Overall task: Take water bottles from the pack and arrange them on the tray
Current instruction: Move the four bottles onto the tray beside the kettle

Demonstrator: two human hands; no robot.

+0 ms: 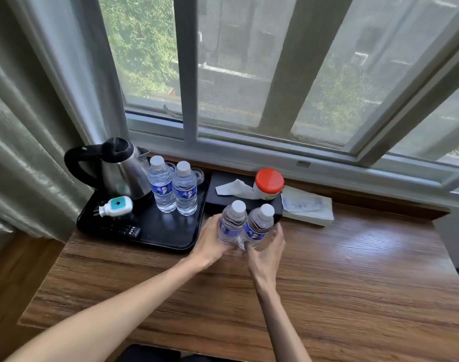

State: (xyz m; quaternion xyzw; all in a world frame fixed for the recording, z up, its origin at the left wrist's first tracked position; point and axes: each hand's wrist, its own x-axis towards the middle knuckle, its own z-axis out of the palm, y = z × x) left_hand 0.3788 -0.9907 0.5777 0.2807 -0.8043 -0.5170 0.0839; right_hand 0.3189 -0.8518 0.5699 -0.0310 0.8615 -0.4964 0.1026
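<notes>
Two clear water bottles with white caps and blue labels stand side by side on the black tray [171,239], one [161,185] left of the other [185,190]. Just right of the tray, over the wooden table, I hold two more of the same bottles upright and touching. My left hand [210,242] grips the left bottle [232,222] from its left side. My right hand [267,248] wraps the base of the right bottle [258,226]. No pack wrapping can be made out around them.
On the tray also stand a steel kettle [118,168], a white plug-in device [116,206], a black remote [121,228] and upturned glasses [198,176]. Behind the held bottles are a black tissue box [223,178], a red-lidded jar [268,184] and a folded paper packet [308,205].
</notes>
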